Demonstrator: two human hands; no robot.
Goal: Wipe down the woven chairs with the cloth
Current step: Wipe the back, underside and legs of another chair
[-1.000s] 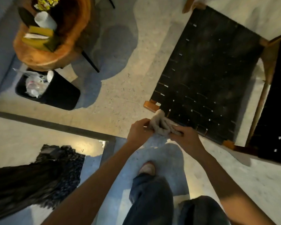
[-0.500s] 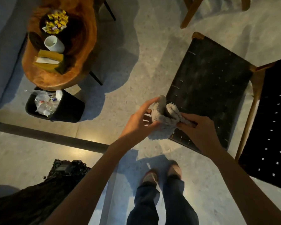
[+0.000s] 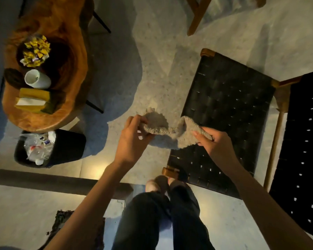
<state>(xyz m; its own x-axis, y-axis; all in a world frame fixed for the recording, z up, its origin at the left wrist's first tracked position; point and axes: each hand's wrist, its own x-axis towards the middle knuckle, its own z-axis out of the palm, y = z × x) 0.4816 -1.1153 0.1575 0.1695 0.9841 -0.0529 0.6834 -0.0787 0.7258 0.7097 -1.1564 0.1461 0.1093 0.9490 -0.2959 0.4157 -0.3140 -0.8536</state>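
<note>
Both hands are raised in front of the person and held apart, each clamped on one end of the cloth (image 3: 161,128). The left hand (image 3: 132,139) pinches the cloth's left end between thumb and curled fingers. The right hand (image 3: 215,147) grips the right end, thumb on top. The cloth is pale and nubbly, and it sags in a loose fold between the two hands.

The black woven chair (image 3: 229,109) lies beyond and beneath the right hand. The cloth's right portion overlaps the near left edge of the seat; whether it touches the weave cannot be told. A second woven chair (image 3: 304,141) stands further right of the right hand, just beside the first.

Well to the left of the left hand stands a wooden counter (image 3: 70,98). It carries a white cup (image 3: 37,78) and a bowl of yellow wrappers (image 3: 35,51). A black bin (image 3: 67,145) sits on the floor (image 3: 152,69) just below the counter.
</note>
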